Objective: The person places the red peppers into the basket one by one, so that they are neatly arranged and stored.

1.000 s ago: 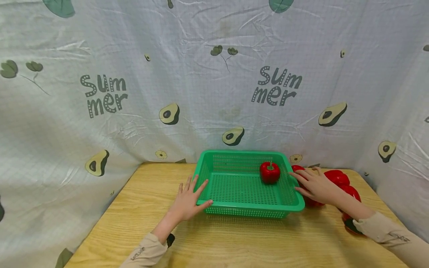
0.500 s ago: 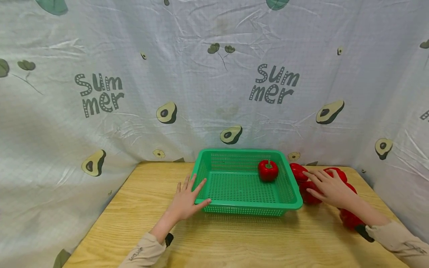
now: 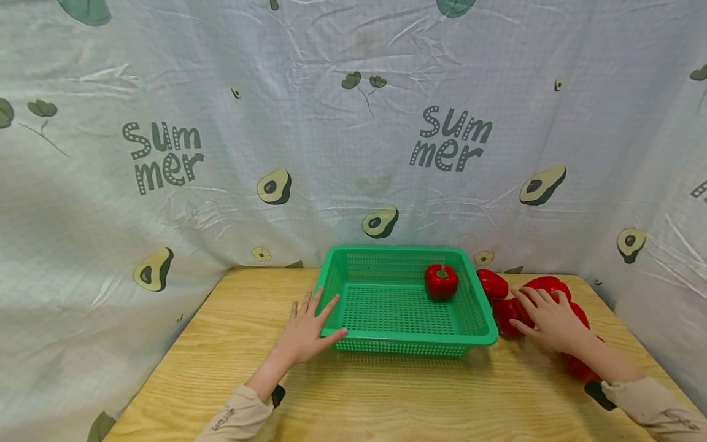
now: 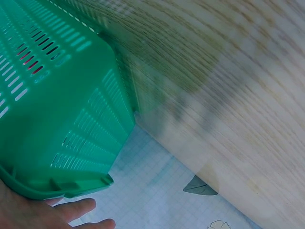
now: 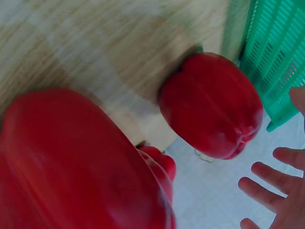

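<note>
A green plastic basket (image 3: pixel 397 339) stands on the table with one red bell pepper (image 3: pixel 441 282) inside, stem up. My left hand (image 3: pixel 304 333) rests on the basket's left rim, fingers spread. The left wrist view shows that hand (image 4: pixel 33 210) against the rim. Over the loose bell peppers to the right of the basket hovers my right hand (image 3: pixel 558 320), fingers spread and holding nothing. Beneath its fingers lies a bell pepper (image 3: pixel 505 319). In the right wrist view, a gap separates the fingers from a bell pepper (image 5: pixel 212 105); another bell pepper (image 5: pixel 81 162) looms close to the camera.
Several red bell peppers lie right of the basket: one against its side (image 3: pixel 493 284), one bell pepper (image 3: pixel 548 284) behind the right hand, and a bell pepper (image 3: pixel 574 368) partly under the right forearm. A printed cloth (image 3: pixel 320 123) hangs behind the wooden table (image 3: pixel 386 399).
My right hand has moved right, from the basket's right rim to above the loose bell peppers. The left hand stays on the left rim. The head view has shifted slightly.
</note>
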### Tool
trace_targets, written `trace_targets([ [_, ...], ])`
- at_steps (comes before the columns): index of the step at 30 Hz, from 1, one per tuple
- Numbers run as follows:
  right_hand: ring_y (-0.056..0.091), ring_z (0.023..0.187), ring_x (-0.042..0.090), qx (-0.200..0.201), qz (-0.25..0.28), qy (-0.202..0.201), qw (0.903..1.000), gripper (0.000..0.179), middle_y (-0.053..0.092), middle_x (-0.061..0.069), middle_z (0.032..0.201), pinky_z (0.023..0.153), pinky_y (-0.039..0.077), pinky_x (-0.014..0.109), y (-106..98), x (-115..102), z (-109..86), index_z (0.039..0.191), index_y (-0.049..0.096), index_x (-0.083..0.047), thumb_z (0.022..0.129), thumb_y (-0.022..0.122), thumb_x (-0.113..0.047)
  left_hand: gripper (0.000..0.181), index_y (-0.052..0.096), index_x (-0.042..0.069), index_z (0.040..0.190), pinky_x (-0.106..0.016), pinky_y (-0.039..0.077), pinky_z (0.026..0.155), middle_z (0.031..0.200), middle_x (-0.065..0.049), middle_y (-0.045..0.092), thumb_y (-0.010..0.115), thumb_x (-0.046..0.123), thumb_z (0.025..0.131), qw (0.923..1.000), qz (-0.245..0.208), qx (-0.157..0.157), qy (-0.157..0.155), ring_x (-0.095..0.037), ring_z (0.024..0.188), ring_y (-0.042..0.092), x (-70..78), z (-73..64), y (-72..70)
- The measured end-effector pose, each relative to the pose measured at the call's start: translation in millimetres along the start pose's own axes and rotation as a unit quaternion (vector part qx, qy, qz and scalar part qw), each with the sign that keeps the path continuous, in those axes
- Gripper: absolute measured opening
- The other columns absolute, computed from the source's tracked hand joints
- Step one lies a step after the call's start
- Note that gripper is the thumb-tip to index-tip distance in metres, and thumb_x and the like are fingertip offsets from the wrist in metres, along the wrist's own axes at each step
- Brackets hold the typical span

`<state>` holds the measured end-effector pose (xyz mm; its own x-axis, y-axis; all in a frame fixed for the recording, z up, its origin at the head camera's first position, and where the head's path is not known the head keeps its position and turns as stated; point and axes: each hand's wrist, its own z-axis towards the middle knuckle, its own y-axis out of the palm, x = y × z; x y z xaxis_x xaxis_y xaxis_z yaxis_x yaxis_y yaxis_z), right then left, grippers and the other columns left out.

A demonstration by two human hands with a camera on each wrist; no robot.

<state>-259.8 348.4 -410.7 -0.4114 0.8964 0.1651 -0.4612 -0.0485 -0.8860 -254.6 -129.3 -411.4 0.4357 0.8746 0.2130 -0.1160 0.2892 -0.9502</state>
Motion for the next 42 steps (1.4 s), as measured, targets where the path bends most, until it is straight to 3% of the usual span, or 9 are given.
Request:
trace_targets([
  [8,0.045,0.105,0.039,-0.014,0.007,0.015,0.9998,0.069,0.052,0.023,0.114,0.082,0.027,0.06,11,2,-4.2,0.124,0.047,0.003,0.071,0.071,-0.034,0.071,0.024,0.021,0.143,-0.063,0.016,0.102,0.148,-0.019,0.015,0.047,0.056,0.084,1.0,0.0,0.003,-0.001,-0.04,0.136,0.008,-0.1,-1.5,0.1],
  [15,0.045,0.105,0.038,-0.007,0.009,-0.013,0.9999,0.069,0.05,0.021,0.118,0.079,0.029,0.061,17,6,-5.5,0.122,0.048,-0.002,0.066,0.075,-0.032,0.071,0.025,0.022,0.143,-0.063,0.017,0.102,0.148,-0.02,0.016,0.046,0.056,0.084,1.0,-0.001,0.01,0.0,-0.041,0.136,0.01,1.3,-2.9,1.4],
  [28,0.043,0.104,0.04,-0.04,0.018,-0.038,0.9983,0.075,0.047,0.024,0.119,0.075,0.032,0.059,17,2,-2.4,0.12,0.05,-0.012,0.055,0.081,-0.031,0.071,0.023,0.023,0.143,-0.063,0.017,0.102,0.148,-0.019,0.015,0.044,0.057,0.085,1.0,0.0,0.003,0.0,-0.04,0.136,0.008,1.6,-0.7,-2.6],
  [34,0.045,0.101,0.04,-0.025,-0.035,-0.056,0.9975,0.07,0.048,0.025,0.115,0.073,0.034,0.059,22,-1,-2.1,0.117,0.052,-0.011,0.055,0.083,-0.019,0.071,0.02,0.024,0.143,-0.063,0.015,0.103,0.149,-0.018,0.013,0.044,0.057,0.085,1.0,0.0,-0.007,-0.006,-0.039,0.137,0.006,0.8,-0.3,-2.8],
  [39,0.046,0.098,0.04,-0.016,-0.088,-0.071,0.9934,0.062,0.05,0.023,0.113,0.073,0.037,0.061,28,-3,0.0,0.113,0.054,-0.007,0.056,0.08,-0.004,0.071,0.023,0.022,0.143,-0.063,0.016,0.102,0.148,-0.019,0.015,0.045,0.057,0.085,1.0,0.0,0.002,-0.001,-0.04,0.136,0.008,1.5,-0.9,-2.9],
  [42,0.045,0.097,0.037,-0.003,-0.114,-0.088,0.9895,0.063,0.052,0.019,0.11,0.073,0.038,0.059,32,-3,2.1,0.111,0.054,-0.006,0.054,0.081,-0.004,0.071,0.023,0.023,0.143,-0.063,0.016,0.102,0.148,-0.019,0.015,0.044,0.057,0.085,1.0,0.0,0.001,-0.001,-0.04,0.136,0.008,2.3,-1.7,-3.6],
])
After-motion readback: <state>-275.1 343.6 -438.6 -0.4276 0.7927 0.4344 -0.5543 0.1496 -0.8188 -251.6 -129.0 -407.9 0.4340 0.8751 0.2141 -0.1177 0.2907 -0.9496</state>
